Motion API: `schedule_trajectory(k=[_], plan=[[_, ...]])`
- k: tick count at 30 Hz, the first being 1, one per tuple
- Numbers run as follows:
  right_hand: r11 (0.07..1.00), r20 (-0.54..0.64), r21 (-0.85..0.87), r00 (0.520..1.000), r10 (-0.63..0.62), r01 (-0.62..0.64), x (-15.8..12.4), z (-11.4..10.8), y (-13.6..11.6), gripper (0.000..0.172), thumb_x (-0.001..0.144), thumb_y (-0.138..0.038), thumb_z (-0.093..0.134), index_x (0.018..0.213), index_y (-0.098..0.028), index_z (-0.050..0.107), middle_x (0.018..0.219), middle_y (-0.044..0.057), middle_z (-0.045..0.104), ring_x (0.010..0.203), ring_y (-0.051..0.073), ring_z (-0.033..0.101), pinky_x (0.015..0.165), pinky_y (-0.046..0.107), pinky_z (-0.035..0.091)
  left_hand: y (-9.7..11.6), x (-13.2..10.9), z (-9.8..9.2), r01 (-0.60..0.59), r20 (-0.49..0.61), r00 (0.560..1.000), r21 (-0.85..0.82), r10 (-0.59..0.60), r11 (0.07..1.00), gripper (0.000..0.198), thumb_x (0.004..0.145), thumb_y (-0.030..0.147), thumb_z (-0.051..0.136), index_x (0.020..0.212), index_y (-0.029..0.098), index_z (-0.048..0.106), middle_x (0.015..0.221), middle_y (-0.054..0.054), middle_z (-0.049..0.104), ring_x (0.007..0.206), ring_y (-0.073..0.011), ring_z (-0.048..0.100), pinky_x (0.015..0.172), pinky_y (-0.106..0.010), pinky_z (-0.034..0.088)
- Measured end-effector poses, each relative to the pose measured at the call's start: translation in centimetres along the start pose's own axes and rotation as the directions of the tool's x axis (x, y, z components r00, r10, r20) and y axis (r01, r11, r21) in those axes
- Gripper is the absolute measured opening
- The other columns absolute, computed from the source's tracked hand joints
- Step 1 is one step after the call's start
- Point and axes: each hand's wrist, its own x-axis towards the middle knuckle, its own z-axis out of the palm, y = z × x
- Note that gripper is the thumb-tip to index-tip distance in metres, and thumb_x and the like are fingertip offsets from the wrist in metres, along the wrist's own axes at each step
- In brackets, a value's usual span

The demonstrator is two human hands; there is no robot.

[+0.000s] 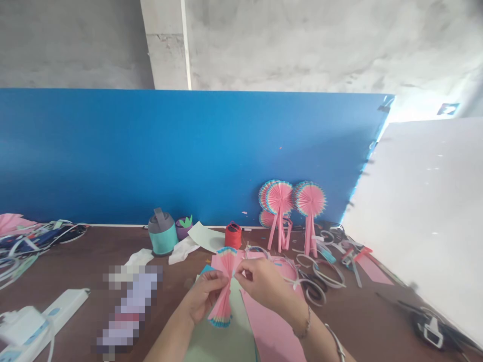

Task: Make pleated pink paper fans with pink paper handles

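Note:
A pleated pink paper fan [225,281] with coloured edges is pinched at its middle above a brown table [94,261]. My left hand [204,295] is closed around the fan's middle from the left. My right hand [264,284] is closed in a pinch at the same spot, holding a thin white ribbon [290,281] that trails to the right. Under the hands lie a pale green sheet [222,342] and a pink sheet [271,332].
Finished pink fans [298,201] lean against a blue board [169,156] at the back. Nearby stand a teal speaker [162,234], a red ribbon spool [233,235] and curled paper strips [320,274]. A white power strip [41,322] lies left. A white board [426,211] slopes at right.

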Motion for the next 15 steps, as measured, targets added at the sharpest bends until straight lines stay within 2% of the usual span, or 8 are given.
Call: schedule_trajectory(k=[4, 7, 9, 11, 13, 15], plan=[[0.994, 0.035, -0.105, 0.999, 0.005, -0.002, -0.2, -0.4, 0.3, 0.019, 0.077, -0.015, 0.048, 0.069, -0.020, 0.065, 0.065, 0.000, 0.064, 0.060, 0.011, 0.051, 0.053, 0.022, 0.024, 0.5, -0.3, 0.5, -0.069, -0.070, 0.994, 0.173, 0.082, 0.982, 0.019, 0.052, 0.023, 0.084, 0.056, 0.013, 0.068, 0.053, 0.000, 0.064, 0.051, -0.0097, 0.054, 0.056, -0.021, 0.039], [0.979, 0.049, -0.200, 0.999, -0.019, 0.028, -0.6, -0.5, 0.5, 0.018, 0.074, -0.012, 0.048, 0.071, -0.019, 0.063, 0.070, 0.001, 0.065, 0.062, 0.012, 0.051, 0.053, 0.024, 0.021, 0.7, -0.3, 0.7, -0.147, -0.102, 0.975, 0.376, 0.198, 0.915, 0.010, 0.058, 0.021, 0.078, 0.058, 0.014, 0.071, 0.054, -0.001, 0.064, 0.054, -0.0135, 0.053, 0.057, -0.023, 0.037], [0.966, 0.046, -0.252, 0.998, -0.043, 0.053, -0.9, -0.6, 0.5, 0.018, 0.074, -0.010, 0.047, 0.071, -0.018, 0.062, 0.071, 0.002, 0.064, 0.061, 0.012, 0.050, 0.053, 0.026, 0.020, 0.6, -0.2, 0.7, -0.219, -0.115, 0.940, 0.524, 0.323, 0.823, 0.004, 0.060, 0.019, 0.074, 0.057, 0.016, 0.072, 0.056, -0.001, 0.065, 0.057, -0.0165, 0.054, 0.058, -0.024, 0.036], [0.958, 0.034, -0.274, 0.996, -0.078, 0.085, -1.2, -0.6, 0.4, 0.018, 0.075, -0.009, 0.046, 0.070, -0.018, 0.060, 0.072, 0.002, 0.063, 0.061, 0.012, 0.050, 0.054, 0.026, 0.020, 0.3, 0.0, 0.6, -0.277, -0.103, 0.884, 0.671, 0.456, 0.688, 0.005, 0.061, 0.019, 0.071, 0.056, 0.020, 0.072, 0.058, -0.001, 0.065, 0.060, -0.0185, 0.053, 0.059, -0.025, 0.035], [0.955, 0.019, -0.270, 0.992, -0.121, 0.122, -1.3, -0.8, 0.1, 0.018, 0.077, -0.009, 0.046, 0.070, -0.018, 0.059, 0.074, 0.001, 0.062, 0.065, 0.012, 0.050, 0.054, 0.026, 0.021, -0.1, 0.1, 0.4, -0.324, -0.043, 0.826, 0.779, 0.562, 0.536, 0.009, 0.065, 0.020, 0.067, 0.060, 0.024, 0.074, 0.062, -0.002, 0.064, 0.062, -0.0193, 0.052, 0.061, -0.026, 0.035], [0.952, 0.011, -0.273, 0.990, -0.143, 0.140, -1.3, -0.9, -0.2, 0.019, 0.079, -0.009, 0.046, 0.069, -0.018, 0.060, 0.075, 0.001, 0.061, 0.068, 0.012, 0.051, 0.055, 0.025, 0.023, -0.4, 0.0, 0.4, -0.373, 0.065, 0.796, 0.835, 0.602, 0.403, 0.014, 0.070, 0.020, 0.063, 0.069, 0.026, 0.075, 0.066, -0.004, 0.063, 0.063, -0.0199, 0.051, 0.064, -0.027, 0.035]])
